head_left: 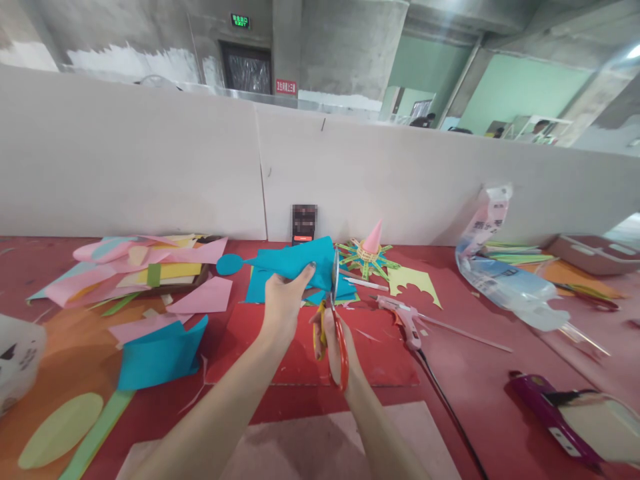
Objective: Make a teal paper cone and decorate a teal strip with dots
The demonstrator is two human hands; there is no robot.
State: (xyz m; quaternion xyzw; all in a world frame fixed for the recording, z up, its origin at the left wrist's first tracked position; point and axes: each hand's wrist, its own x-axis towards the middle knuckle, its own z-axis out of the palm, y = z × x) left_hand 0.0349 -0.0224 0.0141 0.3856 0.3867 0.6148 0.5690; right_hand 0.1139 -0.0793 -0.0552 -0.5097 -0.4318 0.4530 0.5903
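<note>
My left hand (285, 300) pinches a blue sheet of paper (290, 259), thumb on top, holding it above the table. In my right hand (340, 343) are scissors (344, 360) with red and yellow handles, their blades upright against the right part of the blue paper. More blue paper (255, 287) lies beneath the held sheet. Just behind stands a paper model (371, 250) with a pink cone top and green-yellow spokes. A pink glue gun (407, 320) rests to the right of my right hand. Under my hands is a red board (245, 347).
Coloured paper scraps (100, 273) are heaped at the left, with a curled blue piece (157, 357) nearer me. A plastic bag (520, 287) and a tray (595, 253) are at the right. A purple power strip (547, 413) lies front right. A white partition (150, 167) closes the back.
</note>
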